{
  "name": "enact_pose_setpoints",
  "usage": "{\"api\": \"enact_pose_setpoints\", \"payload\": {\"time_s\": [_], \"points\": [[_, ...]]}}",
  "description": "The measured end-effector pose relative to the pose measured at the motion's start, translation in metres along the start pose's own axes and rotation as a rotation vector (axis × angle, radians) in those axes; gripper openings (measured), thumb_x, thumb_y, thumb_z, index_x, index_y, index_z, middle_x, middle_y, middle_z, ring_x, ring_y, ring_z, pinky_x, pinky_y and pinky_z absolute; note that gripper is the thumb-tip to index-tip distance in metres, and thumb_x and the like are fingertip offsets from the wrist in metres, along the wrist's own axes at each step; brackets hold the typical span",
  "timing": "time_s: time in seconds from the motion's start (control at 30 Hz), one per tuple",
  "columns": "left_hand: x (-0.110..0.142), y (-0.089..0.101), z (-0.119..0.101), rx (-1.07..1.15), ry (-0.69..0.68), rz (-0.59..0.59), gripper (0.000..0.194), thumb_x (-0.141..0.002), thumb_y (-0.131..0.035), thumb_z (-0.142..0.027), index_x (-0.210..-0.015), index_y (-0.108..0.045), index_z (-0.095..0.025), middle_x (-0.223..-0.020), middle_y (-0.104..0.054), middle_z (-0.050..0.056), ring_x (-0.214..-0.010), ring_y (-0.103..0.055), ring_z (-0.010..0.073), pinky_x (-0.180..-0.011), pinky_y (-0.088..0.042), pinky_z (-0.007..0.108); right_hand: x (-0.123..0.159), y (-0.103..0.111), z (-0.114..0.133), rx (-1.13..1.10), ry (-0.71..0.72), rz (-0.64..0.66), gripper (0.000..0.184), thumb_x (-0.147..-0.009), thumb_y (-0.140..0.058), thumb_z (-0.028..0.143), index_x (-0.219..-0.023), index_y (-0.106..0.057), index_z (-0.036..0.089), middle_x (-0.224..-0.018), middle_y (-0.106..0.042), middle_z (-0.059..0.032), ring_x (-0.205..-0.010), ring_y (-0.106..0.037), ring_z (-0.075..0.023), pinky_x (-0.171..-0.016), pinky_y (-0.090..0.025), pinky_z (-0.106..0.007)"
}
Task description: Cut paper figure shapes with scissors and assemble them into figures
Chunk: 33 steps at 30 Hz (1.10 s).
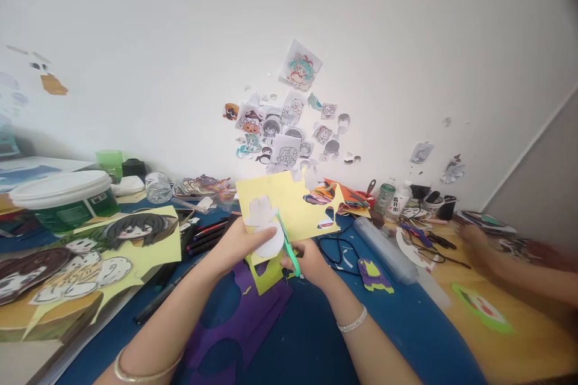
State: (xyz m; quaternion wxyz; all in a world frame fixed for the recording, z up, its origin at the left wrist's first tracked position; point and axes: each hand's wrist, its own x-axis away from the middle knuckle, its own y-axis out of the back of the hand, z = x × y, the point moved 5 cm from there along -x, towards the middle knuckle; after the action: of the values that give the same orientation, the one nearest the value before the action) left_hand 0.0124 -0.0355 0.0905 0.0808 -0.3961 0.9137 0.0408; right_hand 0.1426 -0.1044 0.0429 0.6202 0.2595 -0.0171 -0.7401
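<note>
My left hand (244, 237) pinches a large sheet of yellow paper (275, 189) together with a white paper cutout (262, 213) lying on its face. The sheet's right part has ragged cut-out gaps. Green-handled scissors (291, 252) are in my right hand (309, 261), their blades at the cutout's right edge against the yellow sheet. How far the blades are apart is hard to see. Under both hands lie purple paper scraps (239, 319) with rounded holes, and a smaller yellow piece (266, 277) hangs just below the sheet.
Pens (208, 237) and a white-lidded green bucket (67, 198) stand left, near cut-out character drawings (135, 231). To the right are a black cable (336, 252), a plastic roll (383, 249), bottles (400, 198) and a purple-green cutout (374, 274). Another person's arm (510, 264) reaches in at far right.
</note>
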Motion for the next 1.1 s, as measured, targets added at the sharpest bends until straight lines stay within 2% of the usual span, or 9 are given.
{"api": "enact_pose_setpoints", "payload": {"time_s": [0.13,0.27,0.37,0.5,0.6,0.73,0.9,1.0,1.1], "points": [[-0.001,-0.005,0.003,0.058,-0.018,-0.028,0.056,-0.060,-0.070,-0.039,-0.107,-0.056,-0.012,-0.113,-0.060,0.014,-0.101,-0.057,0.0302,-0.083,-0.048,0.039,-0.002,0.001,-0.003,0.035,0.037,-0.062,0.038,-0.061,-0.067,0.049,-0.054,-0.053,0.014,-0.054,-0.048,0.0009,-0.056,-0.044,-0.0125,-0.051,-0.037,-0.023],[0.000,-0.012,0.007,0.096,-0.024,-0.131,0.059,-0.060,-0.070,-0.039,-0.109,-0.055,-0.011,-0.113,-0.060,0.015,-0.102,-0.056,0.0299,-0.083,-0.048,0.037,-0.003,0.002,-0.009,0.031,0.046,-0.156,0.040,-0.060,-0.066,0.052,-0.057,-0.054,0.014,-0.060,-0.051,-0.0009,-0.061,-0.048,-0.0144,-0.054,-0.039,-0.024],[0.002,-0.016,0.010,0.136,-0.011,-0.172,0.057,-0.061,-0.071,-0.038,-0.108,-0.055,-0.012,-0.111,-0.062,0.013,-0.100,-0.058,0.0296,-0.081,-0.050,0.037,-0.002,0.001,-0.011,0.002,0.039,-0.163,0.041,-0.059,-0.066,0.054,-0.058,-0.054,0.015,-0.059,-0.052,-0.0012,-0.061,-0.049,-0.0150,-0.053,-0.040,-0.024],[0.003,-0.023,0.014,0.322,0.051,-0.069,0.047,-0.065,-0.068,-0.034,-0.105,-0.055,-0.013,-0.110,-0.062,0.013,-0.093,-0.061,0.0261,-0.077,-0.052,0.034,-0.001,-0.001,-0.005,-0.075,0.051,-0.092,0.041,-0.062,-0.063,0.054,-0.059,-0.056,0.014,-0.058,-0.053,-0.0018,-0.059,-0.050,-0.0149,-0.052,-0.040,-0.024],[0.002,-0.024,0.017,0.384,0.094,-0.021,0.044,-0.066,-0.068,-0.032,-0.104,-0.055,-0.013,-0.106,-0.064,0.013,-0.085,-0.064,0.0245,-0.074,-0.053,0.033,-0.001,-0.003,0.001,-0.111,0.045,-0.058,0.035,-0.063,-0.064,0.047,-0.057,-0.057,0.013,-0.055,-0.053,-0.0009,-0.059,-0.051,-0.0150,-0.052,-0.041,-0.024],[0.001,-0.022,0.018,0.304,0.034,-0.044,0.049,-0.066,-0.067,-0.034,-0.110,-0.054,-0.014,-0.108,-0.063,0.012,-0.092,-0.062,0.0253,-0.076,-0.052,0.033,-0.001,-0.002,0.007,-0.114,-0.002,-0.092,0.026,-0.062,-0.066,0.036,-0.078,-0.064,0.014,-0.060,-0.058,-0.0012,-0.068,-0.056,-0.0186,-0.057,-0.045,-0.026],[0.004,-0.025,0.016,0.200,0.004,-0.101,0.052,-0.065,-0.066,-0.038,-0.111,-0.054,-0.015,-0.110,-0.063,0.011,-0.097,-0.060,0.0265,-0.077,-0.052,0.034,-0.002,-0.001,0.010,-0.212,0.026,-0.102,0.052,-0.061,-0.066,0.026,-0.111,-0.056,0.018,-0.084,-0.065,-0.0051,-0.085,-0.059,-0.0215,-0.071,-0.049,-0.031],[0.006,-0.027,0.013,0.182,0.019,-0.150,0.053,-0.064,-0.067,-0.037,-0.111,-0.054,-0.015,-0.111,-0.062,0.011,-0.099,-0.058,0.0265,-0.079,-0.051,0.034,-0.002,0.000,0.007,-0.243,0.055,-0.109,0.058,-0.059,-0.067,0.026,-0.115,-0.053,0.017,-0.093,-0.065,-0.0061,-0.090,-0.058,-0.0223,-0.077,-0.048,-0.033],[0.008,-0.028,0.011,0.199,0.017,-0.192,0.057,-0.062,-0.069,-0.036,-0.113,-0.053,-0.015,-0.112,-0.061,0.012,-0.099,-0.058,0.0271,-0.081,-0.050,0.035,-0.001,-0.001,0.003,-0.246,0.068,-0.114,0.054,-0.060,-0.068,0.026,-0.111,-0.055,0.017,-0.096,-0.064,-0.0059,-0.091,-0.058,-0.0226,-0.079,-0.048,-0.033]]}}
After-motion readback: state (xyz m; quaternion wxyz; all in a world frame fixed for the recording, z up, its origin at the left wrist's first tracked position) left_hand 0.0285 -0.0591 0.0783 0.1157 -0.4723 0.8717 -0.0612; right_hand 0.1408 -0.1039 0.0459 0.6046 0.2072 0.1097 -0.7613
